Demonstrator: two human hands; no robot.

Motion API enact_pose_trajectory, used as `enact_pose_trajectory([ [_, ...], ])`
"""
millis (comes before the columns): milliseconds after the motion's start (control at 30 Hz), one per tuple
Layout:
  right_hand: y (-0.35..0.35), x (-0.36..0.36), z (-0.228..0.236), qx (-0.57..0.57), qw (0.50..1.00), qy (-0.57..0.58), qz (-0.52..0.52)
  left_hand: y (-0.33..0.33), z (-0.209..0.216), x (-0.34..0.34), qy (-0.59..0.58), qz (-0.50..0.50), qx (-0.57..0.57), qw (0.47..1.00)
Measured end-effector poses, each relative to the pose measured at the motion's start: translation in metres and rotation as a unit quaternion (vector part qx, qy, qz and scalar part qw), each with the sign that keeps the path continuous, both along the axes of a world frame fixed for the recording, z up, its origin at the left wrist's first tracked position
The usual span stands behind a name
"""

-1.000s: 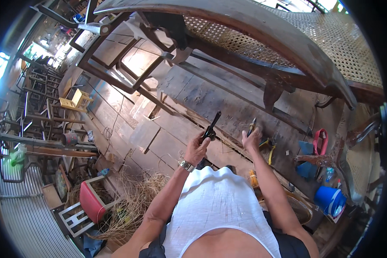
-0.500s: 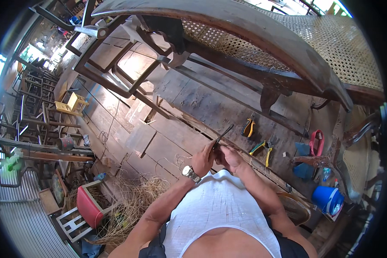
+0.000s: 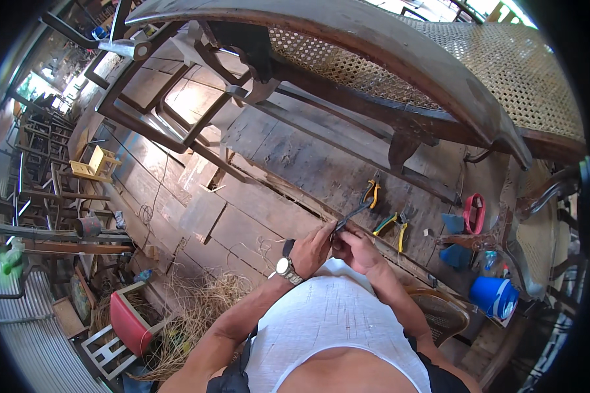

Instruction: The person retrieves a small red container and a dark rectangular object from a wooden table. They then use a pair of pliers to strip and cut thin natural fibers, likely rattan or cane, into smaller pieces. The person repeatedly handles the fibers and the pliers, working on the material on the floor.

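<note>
Both hands meet in front of my waist, against the white shirt [image 3: 331, 308]. Between them is a narrow dark strap-like strip [image 3: 355, 212]; its exact kind is unclear. One end slants up and away to the right, and a dark end shows beside the left wrist. My left hand [image 3: 311, 251], below a metal wristwatch [image 3: 283, 266], has its fingers closed on the strip. My right hand [image 3: 360, 252] pinches it too, fingertips partly hidden. Beyond them on the planks lie yellow-and-black pliers [image 3: 374, 194] and yellow-and-green pliers [image 3: 401, 230].
A long bench with woven cane [image 3: 347, 62] stands across the far side. A red-seated chair [image 3: 131, 324] and loose cane strands [image 3: 196, 318] lie left. At right are a blue bucket [image 3: 493, 297] and a red ring-shaped item [image 3: 473, 213]. A small yellow chair [image 3: 96, 164] stands far left.
The strip's free end has swung to the right, and a dark end now shows by my left wrist. My hands stay together at the waist. The whole view has shifted slightly.
</note>
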State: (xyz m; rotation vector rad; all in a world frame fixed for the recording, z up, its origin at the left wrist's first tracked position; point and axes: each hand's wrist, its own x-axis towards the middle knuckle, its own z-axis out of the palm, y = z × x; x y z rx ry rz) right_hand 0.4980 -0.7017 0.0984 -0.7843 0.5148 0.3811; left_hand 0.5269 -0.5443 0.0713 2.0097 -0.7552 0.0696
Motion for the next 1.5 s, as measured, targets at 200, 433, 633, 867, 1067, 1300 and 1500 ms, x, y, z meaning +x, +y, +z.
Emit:
enact_pose_trajectory([
  [200, -0.009, -0.014, -0.007, -0.188, 0.973, -0.121, 0.060, -0.004, -0.003, 0.002, -0.003, -0.025, -0.018, 1.000],
  [433, -0.002, -0.018, -0.006, -0.113, 0.992, -0.048, -0.008, -0.006, -0.005, 0.000, 0.066, -0.064, -0.031, 0.995],
  [633, -0.002, -0.016, 0.002, -0.105, 0.994, -0.007, 0.000, -0.003, -0.007, 0.002, 0.216, -0.051, -0.047, 0.974],
  [867, -0.024, -0.014, -0.003, -0.397, 0.915, -0.050, 0.060, 0.010, -0.004, 0.007, 0.622, -0.088, -0.335, 0.703],
  [1067, -0.007, -0.012, -0.017, -0.435, 0.886, -0.100, 0.130, 0.016, -0.007, 0.005, 0.594, -0.068, -0.304, 0.742],
  [1300, 0.002, -0.013, -0.040, -0.424, 0.894, -0.139, 0.032, 0.012, -0.007, 0.001, 0.554, -0.027, -0.312, 0.771],
  [1500, 0.012, -0.012, -0.025, -0.361, 0.926, -0.111, -0.006, 0.010, 0.000, -0.001, 0.550, -0.003, -0.325, 0.769],
])
